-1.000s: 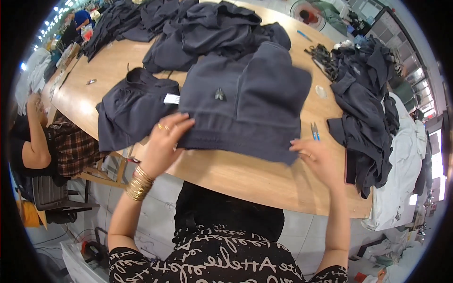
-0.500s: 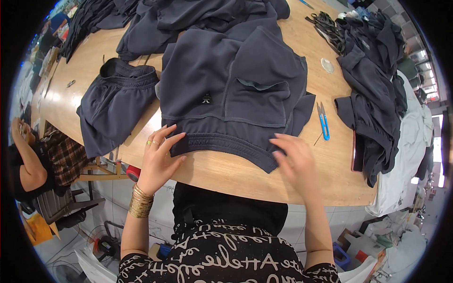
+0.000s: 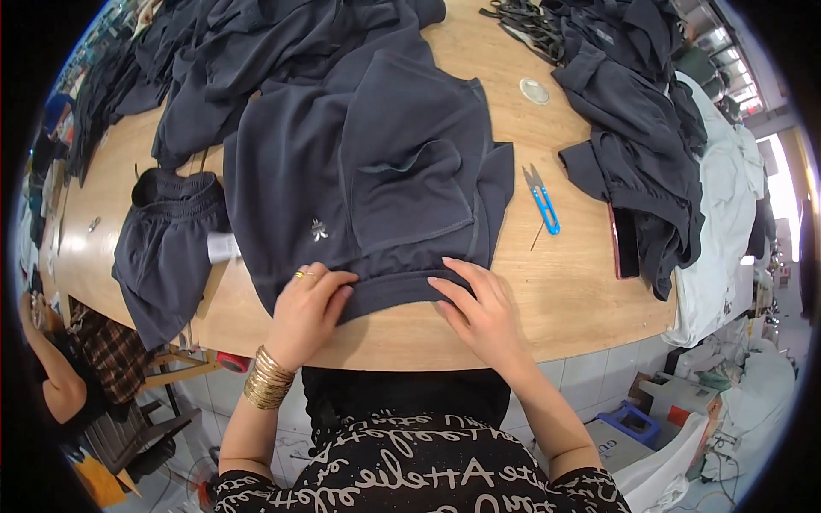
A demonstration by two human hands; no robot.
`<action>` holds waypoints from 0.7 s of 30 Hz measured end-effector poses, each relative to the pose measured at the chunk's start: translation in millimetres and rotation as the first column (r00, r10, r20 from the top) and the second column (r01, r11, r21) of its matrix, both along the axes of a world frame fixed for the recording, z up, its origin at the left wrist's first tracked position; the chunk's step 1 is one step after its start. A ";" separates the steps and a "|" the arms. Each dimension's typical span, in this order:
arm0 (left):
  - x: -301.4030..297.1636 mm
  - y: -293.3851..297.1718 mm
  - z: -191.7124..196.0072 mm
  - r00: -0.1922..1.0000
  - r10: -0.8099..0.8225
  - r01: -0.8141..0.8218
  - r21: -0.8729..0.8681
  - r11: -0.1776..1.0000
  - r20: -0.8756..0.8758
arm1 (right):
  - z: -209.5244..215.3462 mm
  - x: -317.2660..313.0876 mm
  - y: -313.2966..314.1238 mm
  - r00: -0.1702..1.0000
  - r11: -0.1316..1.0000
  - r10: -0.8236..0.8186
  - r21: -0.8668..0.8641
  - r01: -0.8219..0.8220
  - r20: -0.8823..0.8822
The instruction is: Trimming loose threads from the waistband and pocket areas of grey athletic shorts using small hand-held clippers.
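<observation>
A dark grey garment (image 3: 291, 171) lies flat in front of me, with a patch pocket (image 3: 410, 201), a small pale logo and a gathered elastic band (image 3: 389, 295) at its near edge. My left hand (image 3: 310, 309) is closed on the left part of this band, thumb and fingers drawn together. At the band's right part is my right hand (image 3: 483, 312), its thumb and fingertips closed on the fabric. The far end of the garment runs up against other dark fabric, so its full shape is hidden.
Blue thread snips (image 3: 542, 201) lie right of the garment. A smaller dark garment (image 3: 171, 248) with a gathered waist is on the left. Dark garments (image 3: 641, 171) are heaped at the right over a phone (image 3: 626, 244). A round pale disc (image 3: 534, 91) lies farther back. Another person's arm (image 3: 56, 363) shows at far left.
My hands have come closer together on the band, which now looks shorter and folded between them. The view has shifted, so the tabletop things appear farther left.
</observation>
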State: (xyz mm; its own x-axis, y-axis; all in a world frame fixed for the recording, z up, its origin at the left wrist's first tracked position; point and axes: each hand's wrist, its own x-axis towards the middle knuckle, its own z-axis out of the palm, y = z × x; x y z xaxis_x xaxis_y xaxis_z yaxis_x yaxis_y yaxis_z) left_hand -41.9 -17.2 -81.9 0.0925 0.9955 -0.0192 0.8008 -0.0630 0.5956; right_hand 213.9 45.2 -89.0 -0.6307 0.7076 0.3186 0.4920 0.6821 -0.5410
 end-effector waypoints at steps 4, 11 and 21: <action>33.9 9.3 10.1 0.985 -0.155 0.164 0.126 0.978 -0.074 | -8.1 4.8 -22.4 0.994 0.992 -0.083 0.084 0.089 -0.072; 32.9 12.7 -37.9 0.974 -0.220 0.222 0.067 0.973 -0.046 | -21.7 -13.4 -59.9 0.983 0.991 -0.024 -0.136 -0.001 -0.183; 51.8 5.2 -20.7 0.975 -0.192 0.211 0.188 0.959 -0.110 | -18.0 -2.3 -59.4 0.982 0.989 -0.065 -0.143 0.040 -0.176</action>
